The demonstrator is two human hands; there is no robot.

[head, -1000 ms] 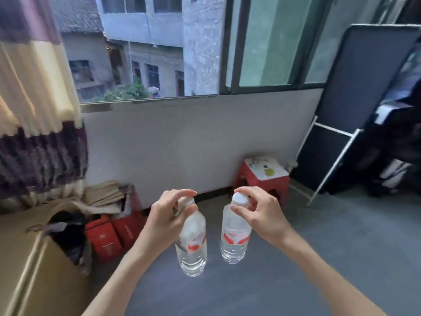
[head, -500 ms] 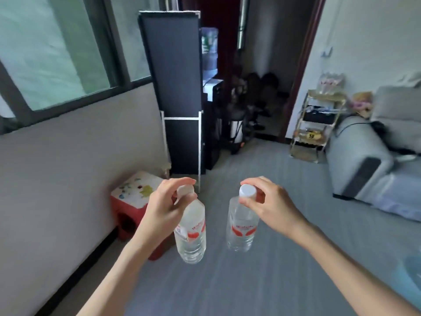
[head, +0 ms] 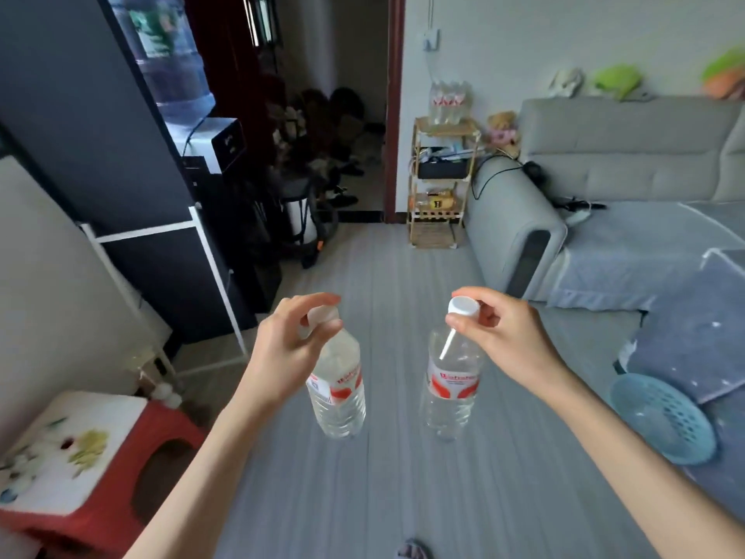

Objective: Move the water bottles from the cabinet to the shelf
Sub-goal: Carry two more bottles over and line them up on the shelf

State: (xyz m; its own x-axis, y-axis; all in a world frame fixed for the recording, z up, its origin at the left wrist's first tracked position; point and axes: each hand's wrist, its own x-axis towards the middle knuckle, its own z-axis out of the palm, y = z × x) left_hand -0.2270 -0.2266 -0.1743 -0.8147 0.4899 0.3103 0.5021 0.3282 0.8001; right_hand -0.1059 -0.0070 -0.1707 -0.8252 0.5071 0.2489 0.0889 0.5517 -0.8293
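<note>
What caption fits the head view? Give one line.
Left hand and right hand each carry a bottle by the neck toward the shelf.

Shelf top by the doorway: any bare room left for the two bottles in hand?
The gold shelf top tier carries a bottle cluster toward its back; the front strip along the rim looks bare. The lower tiers look crowded with a dark box and small items. The left hand and right hand each hold a bottle by the neck.
</note>
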